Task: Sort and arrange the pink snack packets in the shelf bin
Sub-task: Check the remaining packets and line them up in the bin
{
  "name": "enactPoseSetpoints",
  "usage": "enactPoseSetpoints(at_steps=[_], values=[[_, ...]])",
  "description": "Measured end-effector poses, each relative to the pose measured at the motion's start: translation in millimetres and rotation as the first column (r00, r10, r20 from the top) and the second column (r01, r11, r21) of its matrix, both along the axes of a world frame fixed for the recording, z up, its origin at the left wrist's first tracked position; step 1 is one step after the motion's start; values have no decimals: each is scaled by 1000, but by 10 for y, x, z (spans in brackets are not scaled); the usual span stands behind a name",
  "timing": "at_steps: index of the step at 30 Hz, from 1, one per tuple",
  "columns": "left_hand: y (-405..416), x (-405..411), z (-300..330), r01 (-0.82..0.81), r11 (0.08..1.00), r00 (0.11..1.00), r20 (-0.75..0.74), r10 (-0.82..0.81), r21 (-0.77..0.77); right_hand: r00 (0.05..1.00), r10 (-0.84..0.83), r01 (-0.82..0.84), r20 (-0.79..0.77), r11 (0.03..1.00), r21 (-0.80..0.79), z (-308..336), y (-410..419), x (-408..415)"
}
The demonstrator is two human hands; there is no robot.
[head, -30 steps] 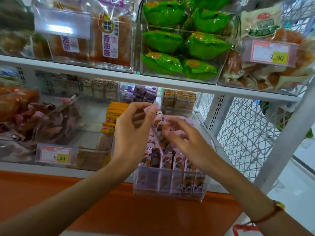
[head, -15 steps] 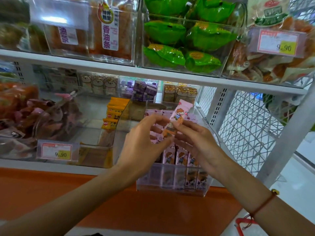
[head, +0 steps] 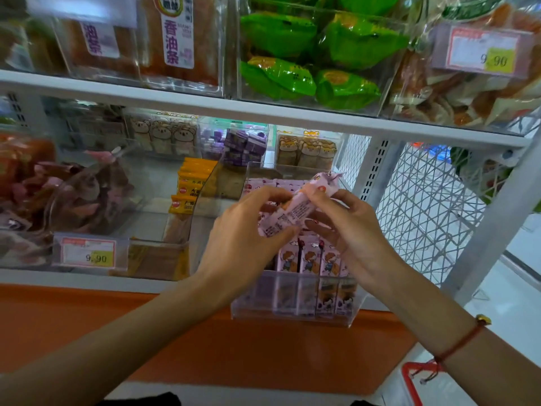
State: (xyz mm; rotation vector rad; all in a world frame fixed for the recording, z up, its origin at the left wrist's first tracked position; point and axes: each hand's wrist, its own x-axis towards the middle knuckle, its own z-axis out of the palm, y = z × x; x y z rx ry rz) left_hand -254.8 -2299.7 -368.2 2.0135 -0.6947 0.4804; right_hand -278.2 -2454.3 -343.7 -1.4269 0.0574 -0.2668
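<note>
Orange board [head: 263, 350] fronts the base below the shelf nearest the camera, and both forearms reach over it, the right wrist wearing a red cord bracelet [head: 459, 344]. Above the board a clear shelf bin [head: 295, 310] juts past the shelf edge, and pink snack packets [head: 310, 260] stand upright in a row behind its front wall, more of them lying toward its back. Over the bin both hands share one pink packet [head: 295, 209], which is tilted, its far end raised toward the right: the left hand [head: 243, 244] pinches its lower end between thumb and fingers, and the right hand [head: 351, 232] curls its fingers round the upper part. The packet's printed back seems to face the camera, though the blur makes that uncertain. Left of the bin sits another clear bin with yellow packets [head: 190, 186] and, at its front, a price tag [head: 87, 253] reading 9.90. Farther back are purple packs [head: 243, 148] and bear-printed packs [head: 161, 136]. On the upper shelf [head: 205, 105] a clear box holds green packets [head: 316, 54], just beside a second price tag [head: 483, 51] on the right
</note>
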Motion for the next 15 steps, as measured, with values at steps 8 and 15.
enactPoseSetpoints(at_steps=[8,15], values=[[1,-20,139,98,939,773,-569,-280,-329,982,68,-74,-178,997,-26,36,-101,5],[56,45,186,101,908,578,-718,-387,-408,983,95,-92,-158,995,26,59,-114,3]])
